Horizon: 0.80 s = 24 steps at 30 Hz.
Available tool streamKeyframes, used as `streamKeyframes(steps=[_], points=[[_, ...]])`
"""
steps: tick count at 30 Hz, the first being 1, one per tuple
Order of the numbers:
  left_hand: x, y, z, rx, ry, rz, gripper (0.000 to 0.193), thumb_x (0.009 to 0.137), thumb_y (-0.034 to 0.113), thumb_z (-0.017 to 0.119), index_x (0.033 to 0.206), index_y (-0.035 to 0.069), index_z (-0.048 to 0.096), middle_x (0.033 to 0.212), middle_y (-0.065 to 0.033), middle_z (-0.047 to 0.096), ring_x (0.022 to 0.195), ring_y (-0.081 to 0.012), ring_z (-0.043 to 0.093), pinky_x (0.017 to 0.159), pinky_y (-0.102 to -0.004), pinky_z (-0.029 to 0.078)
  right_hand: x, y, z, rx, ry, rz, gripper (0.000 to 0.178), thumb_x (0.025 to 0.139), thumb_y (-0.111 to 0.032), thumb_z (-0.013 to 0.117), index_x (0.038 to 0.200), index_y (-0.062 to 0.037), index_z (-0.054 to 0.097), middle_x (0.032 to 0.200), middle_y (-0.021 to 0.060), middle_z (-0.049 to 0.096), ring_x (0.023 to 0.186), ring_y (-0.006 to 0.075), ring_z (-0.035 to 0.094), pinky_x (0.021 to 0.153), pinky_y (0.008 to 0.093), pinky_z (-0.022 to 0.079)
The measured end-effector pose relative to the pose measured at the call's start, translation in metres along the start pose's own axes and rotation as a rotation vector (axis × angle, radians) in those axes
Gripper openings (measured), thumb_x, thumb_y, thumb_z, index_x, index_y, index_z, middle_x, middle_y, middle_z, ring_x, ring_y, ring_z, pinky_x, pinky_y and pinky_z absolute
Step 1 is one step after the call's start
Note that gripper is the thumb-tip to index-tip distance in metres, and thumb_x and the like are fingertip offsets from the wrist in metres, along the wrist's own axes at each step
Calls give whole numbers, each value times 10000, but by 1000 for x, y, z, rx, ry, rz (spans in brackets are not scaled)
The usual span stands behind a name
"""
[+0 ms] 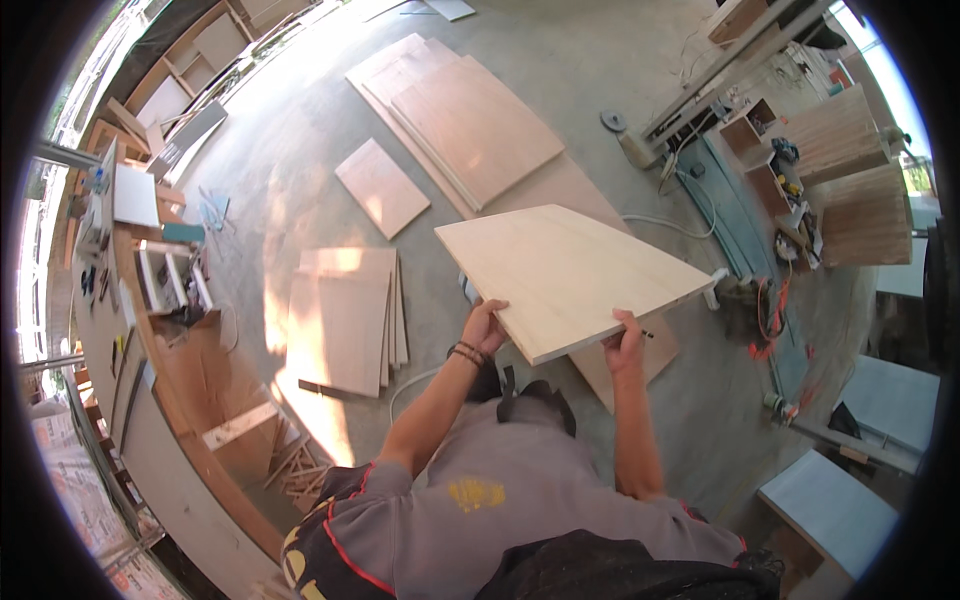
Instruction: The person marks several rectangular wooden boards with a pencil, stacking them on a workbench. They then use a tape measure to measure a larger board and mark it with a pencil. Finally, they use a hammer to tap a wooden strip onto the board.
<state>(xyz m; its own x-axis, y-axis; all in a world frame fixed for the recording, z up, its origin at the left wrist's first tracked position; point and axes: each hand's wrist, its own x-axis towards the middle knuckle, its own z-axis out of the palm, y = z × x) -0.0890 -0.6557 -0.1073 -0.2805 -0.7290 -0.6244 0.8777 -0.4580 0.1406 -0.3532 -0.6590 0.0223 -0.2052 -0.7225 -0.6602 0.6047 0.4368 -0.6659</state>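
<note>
A pale plywood panel [570,280] is held up in front of me, tilted, with its near corner toward my body. My left hand [487,325] grips its left edge, thumb on top and the other fingers mostly hidden beneath. On the near right edge my right hand [626,342] is closed round the panel, thumb on the upper face. A small dark stick-like thing [648,334] shows beside the right hand; I cannot make out what it is. Under the panel, part of a long board [650,350] lies on the floor.
Stacked plywood sheets [480,130] lie ahead on the concrete floor, with a smaller panel [383,188] beside them. Several boards [345,320] are piled at the left. A workbench [150,400] runs along the left side. Cables [690,225] and shelving with tools [770,180] are at the right.
</note>
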Motion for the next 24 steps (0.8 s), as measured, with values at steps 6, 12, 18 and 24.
streamKeyframes(steps=[6, 12, 18, 24], points=[[109, 98, 62, 161, -19, 0, 582, 892, 30, 562, 1432, -25, 352, 1408, -188, 500, 1317, -328, 505, 1157, -480, 374, 174, 22, 79, 89, -24, 42, 429, 826, -148, 667, 1232, -41, 579, 1178, 78, 635, 1068, 215, 632, 851, 372, 547], [225, 142, 0, 225, 140, -66, 544, 945, 92, 598, 1430, -2, 370, 1375, -177, 544, 1238, -325, 577, 1111, -478, 440, 296, 72, 106, 133, -70, 157, 463, 868, -92, 632, 1308, -8, 515, 1259, 120, 607, 1172, 249, 596, 966, 403, 514], [270, 78, -111, 634, 342, -113, 554, 945, 234, 674, 1371, -45, 458, 1271, -182, 617, 1172, -277, 621, 1007, -480, 515, 317, 108, 71, 28, 186, 176, 572, 918, -118, 652, 1431, -61, 405, 1358, 136, 533, 1237, 306, 550, 958, 478, 516], [269, 40, -111, 1300, 345, -374, 616, 926, 299, 677, 1409, -17, 462, 1098, -153, 699, 966, -238, 708, 724, -373, 605, 350, 118, 29, -326, 376, 195, 662, 960, -239, 678, 1492, -82, 316, 1416, 154, 475, 1263, 341, 517, 933, 528, 513]])
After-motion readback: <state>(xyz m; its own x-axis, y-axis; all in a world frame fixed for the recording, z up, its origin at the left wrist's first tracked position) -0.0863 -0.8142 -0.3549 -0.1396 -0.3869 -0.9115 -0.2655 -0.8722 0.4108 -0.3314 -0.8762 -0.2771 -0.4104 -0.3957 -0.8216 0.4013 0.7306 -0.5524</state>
